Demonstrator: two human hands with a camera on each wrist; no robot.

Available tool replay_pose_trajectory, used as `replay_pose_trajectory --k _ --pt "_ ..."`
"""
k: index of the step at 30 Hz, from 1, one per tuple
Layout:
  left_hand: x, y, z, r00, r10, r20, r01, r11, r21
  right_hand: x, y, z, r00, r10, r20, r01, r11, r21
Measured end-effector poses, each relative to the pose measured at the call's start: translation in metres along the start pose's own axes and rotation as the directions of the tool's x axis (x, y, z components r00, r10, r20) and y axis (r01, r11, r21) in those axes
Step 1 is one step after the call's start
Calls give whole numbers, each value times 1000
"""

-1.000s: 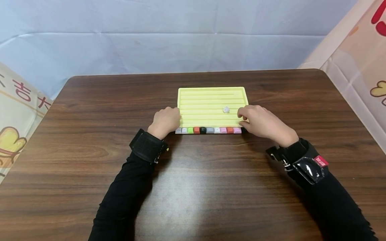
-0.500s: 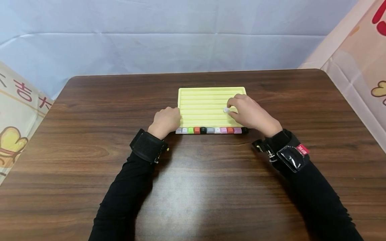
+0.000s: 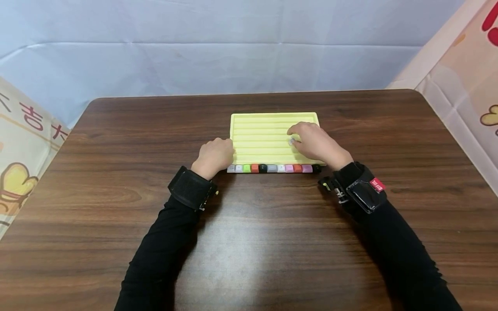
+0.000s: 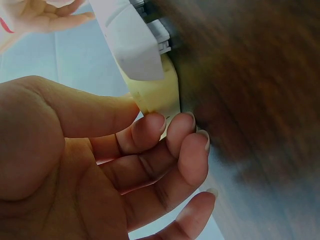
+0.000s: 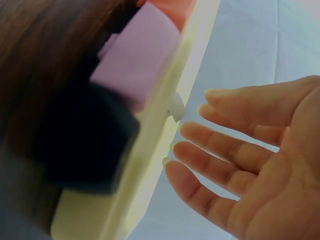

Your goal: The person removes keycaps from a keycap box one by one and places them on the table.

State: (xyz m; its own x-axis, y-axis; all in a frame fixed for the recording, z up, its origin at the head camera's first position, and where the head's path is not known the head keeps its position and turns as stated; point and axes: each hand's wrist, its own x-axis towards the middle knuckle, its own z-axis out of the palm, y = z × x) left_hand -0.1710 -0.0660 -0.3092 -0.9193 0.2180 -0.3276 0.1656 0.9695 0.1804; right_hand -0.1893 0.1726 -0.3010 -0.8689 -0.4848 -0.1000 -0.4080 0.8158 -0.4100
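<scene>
A pale yellow ridged tray (image 3: 264, 129) lies on the table, with a row of coloured keycaps (image 3: 272, 168) along its front edge. My left hand (image 3: 214, 157) pinches the tray's left edge; the left wrist view shows thumb and fingertips on either side of the yellow corner (image 4: 159, 95), beside a white keycap (image 4: 132, 45). Over the right part of the tray, my right hand (image 3: 317, 142) reaches in with its fingers apart around a loose white keycap (image 3: 291, 141). In the right wrist view that keycap (image 5: 176, 107) shows just off the fingertips, partly behind the tray's rim.
The dark wood table (image 3: 249, 242) stretches around the tray on all sides. A pale blue cloth (image 3: 194, 47) hangs behind it, with printed cloths at left (image 3: 19, 168) and right (image 3: 463, 82). Black and pink keycaps (image 5: 137, 55) stand at the tray's front right.
My right hand has moved left from the tray's right edge, uncovering the black keycap at the front right corner, and now overlaps the loose white keycap. The left hand has stayed in place.
</scene>
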Motion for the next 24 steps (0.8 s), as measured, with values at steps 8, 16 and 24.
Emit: replay_pose_trajectory --k 8,16,24 --pt "0 0 0 1000 2 -2 -2 1000 2 3 3 6 1000 -10 -12 10 1000 -9" --pt "0 1 1 1000 -7 -3 7 1000 4 5 4 11 993 -59 -100 55 998 -41" --pt "-1 1 1 1000 -8 -1 8 1000 4 5 5 11 991 -47 -123 39 997 -65"
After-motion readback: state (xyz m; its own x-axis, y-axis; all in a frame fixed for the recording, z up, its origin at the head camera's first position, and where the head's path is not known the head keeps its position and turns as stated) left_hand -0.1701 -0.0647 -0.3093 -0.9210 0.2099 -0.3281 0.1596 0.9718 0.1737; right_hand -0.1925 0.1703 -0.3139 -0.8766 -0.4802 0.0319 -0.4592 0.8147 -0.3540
